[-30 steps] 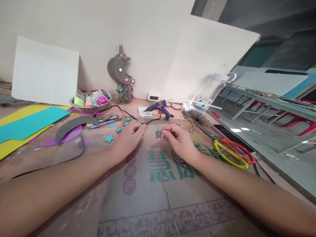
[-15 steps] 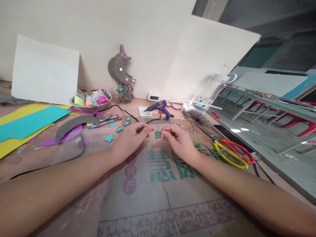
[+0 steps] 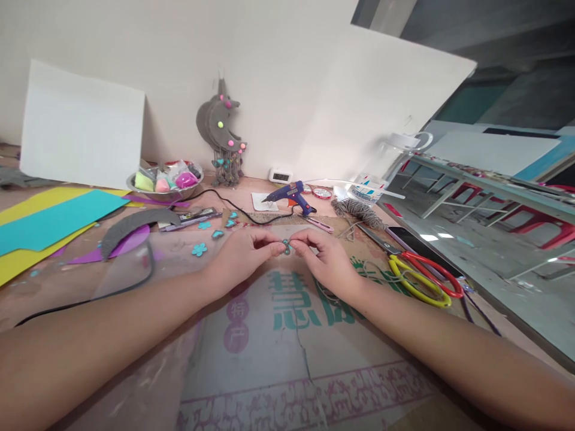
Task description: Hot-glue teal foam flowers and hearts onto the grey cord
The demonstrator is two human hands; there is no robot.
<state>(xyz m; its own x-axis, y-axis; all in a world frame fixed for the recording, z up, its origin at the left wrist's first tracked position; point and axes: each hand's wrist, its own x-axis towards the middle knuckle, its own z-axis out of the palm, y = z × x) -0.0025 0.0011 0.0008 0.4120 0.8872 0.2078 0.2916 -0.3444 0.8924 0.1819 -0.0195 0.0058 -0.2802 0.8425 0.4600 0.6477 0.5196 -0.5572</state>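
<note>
My left hand and my right hand meet above the printed cardboard. Between their fingertips is a small teal flower with a grey cord edge, pinched from both sides and partly covered by the fingers. Left of my left hand lie a plain teal flower and a teal heart with a grey edge. Beyond the hands, a blue glue gun rests on its stand. A loose grey cord runs by my right wrist.
Scissors and a phone lie at right, near a ball of grey yarn. A metal bowl of clay packets and teal and yellow sheets are at left. A grey moon ornament hangs on the wall.
My left hand has moved right, and its fingertips have closed on the flower that my right hand was holding. The view has barely shifted.
</note>
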